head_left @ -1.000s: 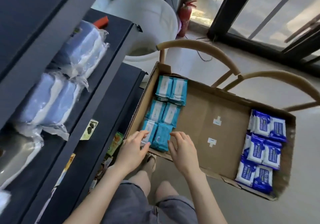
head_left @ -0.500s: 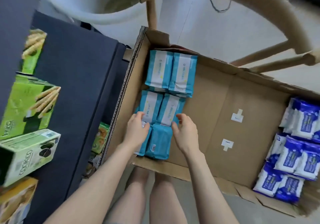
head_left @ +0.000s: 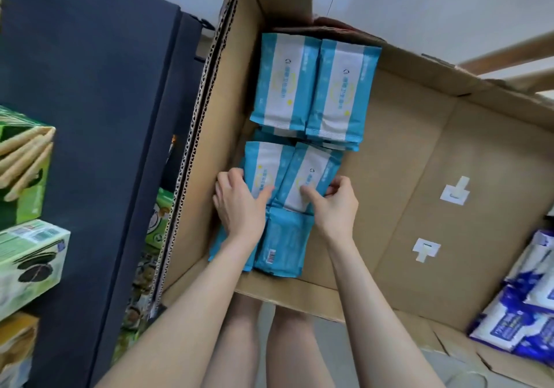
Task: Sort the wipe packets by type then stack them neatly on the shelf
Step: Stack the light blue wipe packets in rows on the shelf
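The middle teal packets are gripped from either side by the left hand and right hand, presumably so both lift together from the box.

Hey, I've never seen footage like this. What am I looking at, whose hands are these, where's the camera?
No machine here: a person wears a camera on the head, looking down at their own hands. A cardboard box holds light blue wipe packets along its left side and dark blue packets at its right. The left hand and the right hand each grip one light blue packet of the middle pair. Left of the box stands a dark shelf with green snack boxes.
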`<state>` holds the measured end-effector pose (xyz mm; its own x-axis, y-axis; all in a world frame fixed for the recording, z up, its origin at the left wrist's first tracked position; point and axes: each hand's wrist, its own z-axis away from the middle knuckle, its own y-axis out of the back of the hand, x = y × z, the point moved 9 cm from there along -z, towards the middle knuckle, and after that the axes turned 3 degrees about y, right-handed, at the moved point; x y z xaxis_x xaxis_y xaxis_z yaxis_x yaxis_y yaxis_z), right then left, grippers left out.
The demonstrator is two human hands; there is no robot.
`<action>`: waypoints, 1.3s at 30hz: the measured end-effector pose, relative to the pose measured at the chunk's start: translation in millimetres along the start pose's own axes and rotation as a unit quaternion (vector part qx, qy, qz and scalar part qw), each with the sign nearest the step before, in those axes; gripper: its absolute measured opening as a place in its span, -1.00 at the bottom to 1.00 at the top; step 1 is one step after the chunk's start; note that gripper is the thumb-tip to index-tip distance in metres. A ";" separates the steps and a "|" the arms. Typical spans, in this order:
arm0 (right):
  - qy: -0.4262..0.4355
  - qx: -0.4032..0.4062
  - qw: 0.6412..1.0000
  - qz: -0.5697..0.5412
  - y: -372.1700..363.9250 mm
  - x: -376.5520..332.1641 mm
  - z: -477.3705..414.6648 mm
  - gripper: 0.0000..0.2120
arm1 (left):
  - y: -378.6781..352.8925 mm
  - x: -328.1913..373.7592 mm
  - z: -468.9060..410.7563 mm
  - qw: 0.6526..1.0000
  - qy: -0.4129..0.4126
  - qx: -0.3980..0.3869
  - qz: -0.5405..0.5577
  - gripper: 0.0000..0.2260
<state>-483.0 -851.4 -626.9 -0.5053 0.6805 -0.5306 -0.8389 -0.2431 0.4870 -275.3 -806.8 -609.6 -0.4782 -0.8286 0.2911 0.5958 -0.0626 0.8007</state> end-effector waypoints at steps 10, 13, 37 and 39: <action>0.124 0.014 0.972 -0.198 48.2 -48.7 71.9 -0.84 | 84.7 23.1 51.6 0.957 -0.072 0.017 0.280 -0.81; 0.137 -0.020 0.955 -0.264 64.8 -63.1 104.5 -0.89 | 117.4 23.6 80.2 0.934 -0.070 -0.010 0.350 -0.87; 0.255 -0.377 0.860 -0.229 87.7 -92.5 484.0 -0.78 | 299.9 -189.4 439.5 0.634 0.061 0.218 0.739 -0.93; 0.267 -0.430 0.833 -0.221 71.1 -108.6 523.2 -0.76 | 336.0 -213.7 466.1 0.623 0.030 0.273 0.733 -0.85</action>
<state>-381.9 -581.0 -171.7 0.0659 0.4854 -0.8718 -0.6849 -0.6134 -0.3933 -273.5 -391.5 -158.7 0.3560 0.2065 0.9114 0.0478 0.9700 -0.2384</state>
